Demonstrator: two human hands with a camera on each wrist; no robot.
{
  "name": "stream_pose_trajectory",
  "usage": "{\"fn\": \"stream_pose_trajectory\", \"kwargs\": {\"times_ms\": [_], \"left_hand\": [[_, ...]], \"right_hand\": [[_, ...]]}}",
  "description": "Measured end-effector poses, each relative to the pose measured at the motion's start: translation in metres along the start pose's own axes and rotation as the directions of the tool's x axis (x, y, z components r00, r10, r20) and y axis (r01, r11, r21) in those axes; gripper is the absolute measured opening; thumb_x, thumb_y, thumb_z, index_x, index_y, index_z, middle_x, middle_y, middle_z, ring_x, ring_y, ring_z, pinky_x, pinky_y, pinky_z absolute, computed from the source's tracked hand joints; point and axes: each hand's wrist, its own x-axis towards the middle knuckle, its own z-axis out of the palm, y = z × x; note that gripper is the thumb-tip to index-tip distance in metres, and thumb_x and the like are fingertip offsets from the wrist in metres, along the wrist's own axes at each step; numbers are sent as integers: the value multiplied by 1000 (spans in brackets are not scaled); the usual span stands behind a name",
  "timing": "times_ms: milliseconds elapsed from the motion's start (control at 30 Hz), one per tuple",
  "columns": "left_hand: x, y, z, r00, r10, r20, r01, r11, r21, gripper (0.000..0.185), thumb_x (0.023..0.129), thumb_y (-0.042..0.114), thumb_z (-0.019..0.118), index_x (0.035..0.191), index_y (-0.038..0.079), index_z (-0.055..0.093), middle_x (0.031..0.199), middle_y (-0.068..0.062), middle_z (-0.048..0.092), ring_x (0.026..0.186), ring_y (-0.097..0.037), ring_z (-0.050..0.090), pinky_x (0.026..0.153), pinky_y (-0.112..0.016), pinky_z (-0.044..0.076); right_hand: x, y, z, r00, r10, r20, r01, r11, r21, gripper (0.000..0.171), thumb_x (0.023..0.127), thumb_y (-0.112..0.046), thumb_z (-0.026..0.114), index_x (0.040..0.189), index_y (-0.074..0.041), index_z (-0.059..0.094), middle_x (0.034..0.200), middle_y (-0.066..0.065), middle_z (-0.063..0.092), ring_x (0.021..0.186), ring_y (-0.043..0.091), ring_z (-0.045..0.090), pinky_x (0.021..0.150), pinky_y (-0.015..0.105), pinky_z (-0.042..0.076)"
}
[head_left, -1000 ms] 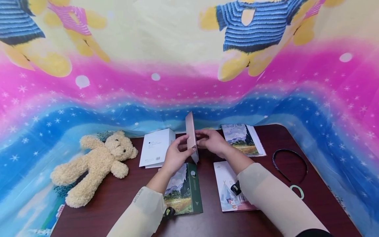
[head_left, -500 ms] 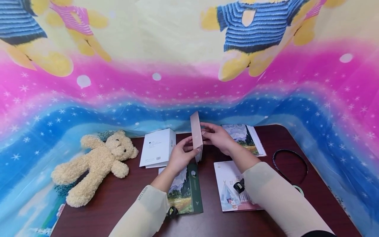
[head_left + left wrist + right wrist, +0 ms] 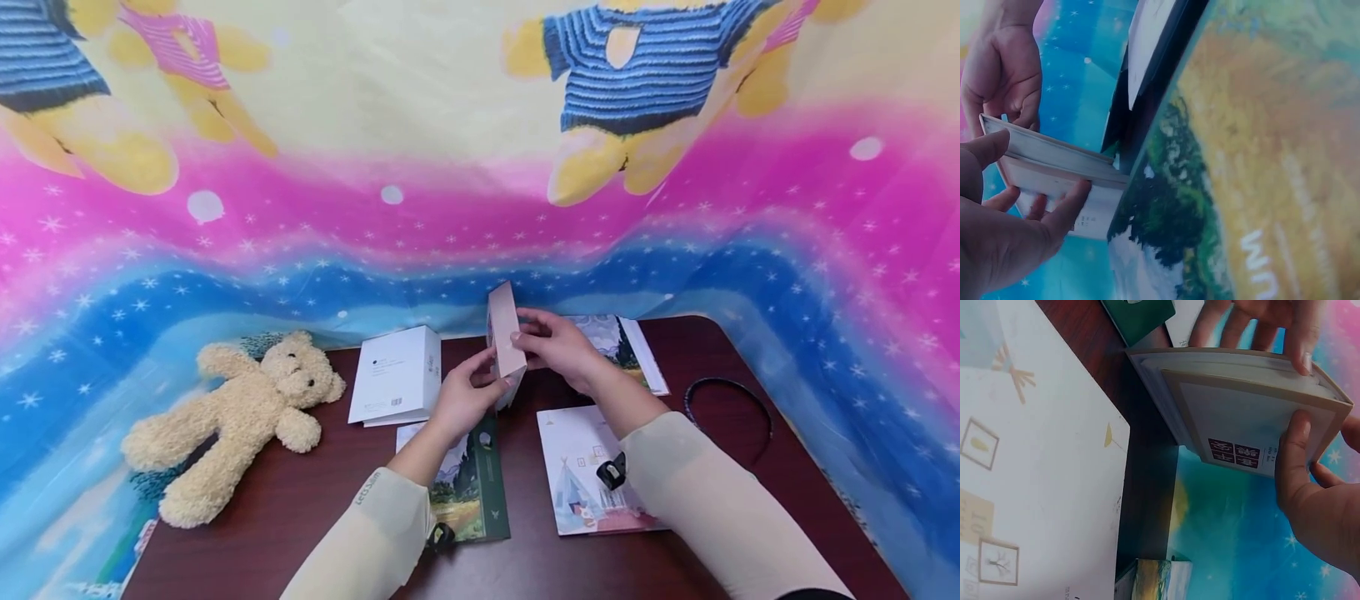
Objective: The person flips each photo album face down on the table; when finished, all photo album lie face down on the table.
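Both hands hold a small, thick photo album (image 3: 508, 333) with a pale pink-tan spine, standing upright near the back of the table. My left hand (image 3: 467, 393) pinches its near edge, thumb on one side and fingers on the other, as the left wrist view also shows. At the upper right side, my right hand (image 3: 564, 350) grips it; in the right wrist view the thumb lies on the cover (image 3: 1241, 419), beside dark square stamps. Under the left forearm lies a green-spined album (image 3: 491, 479) with a painted landscape. A white album with a tent drawing (image 3: 566, 475) lies beneath the right forearm.
A white album (image 3: 393, 375) stands partly open at the back left, and another landscape album (image 3: 622, 342) lies behind the right hand. A plush bear (image 3: 251, 417) lies on the left. A dark headband (image 3: 768, 417) rests at the right of the dark wooden table (image 3: 525, 558).
The held album has shifted slightly right and turned, showing more of its spine. Both hands have moved right with it. The right forearm now covers the green ring by the headband.
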Motion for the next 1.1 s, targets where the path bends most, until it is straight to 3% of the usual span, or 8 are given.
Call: {"fn": "stream_pose_trajectory", "kwargs": {"times_ms": [200,400,767,1100], "left_hand": [[1,-3,2,1000,-15,26,14,998,60,65,98,25,74,157,23,47,152,-12,52,127,-33,61,86,-44,61],[2,-5,2,999,-43,28,40,993,113,66,96,32,76,155,17,50,150,-18,54,131,-37,58,92,-48,59],[6,-9,2,995,-79,57,63,968,244,67,95,36,76,152,9,52,146,-14,59,123,-31,64,90,-43,60],[12,-16,2,995,-93,33,78,944,321,63,95,37,76,148,8,58,140,-19,62,126,-35,61,98,-49,54]], "right_hand": [[-2,3,-3,1000,-13,-2,13,1000,-8,74,96,-33,77,160,-22,40,145,13,54,123,34,63,87,45,61],[-3,6,-5,1000,-29,-10,29,999,-27,82,91,-27,83,160,-22,40,144,12,56,124,33,62,88,46,61],[-4,11,-10,998,-36,-52,34,999,-30,78,91,-12,78,159,-15,40,145,16,56,118,33,66,85,43,61],[-1,22,-16,997,-43,-69,41,999,-35,76,93,-8,74,159,-7,37,145,21,56,118,35,66,84,43,62]]}}
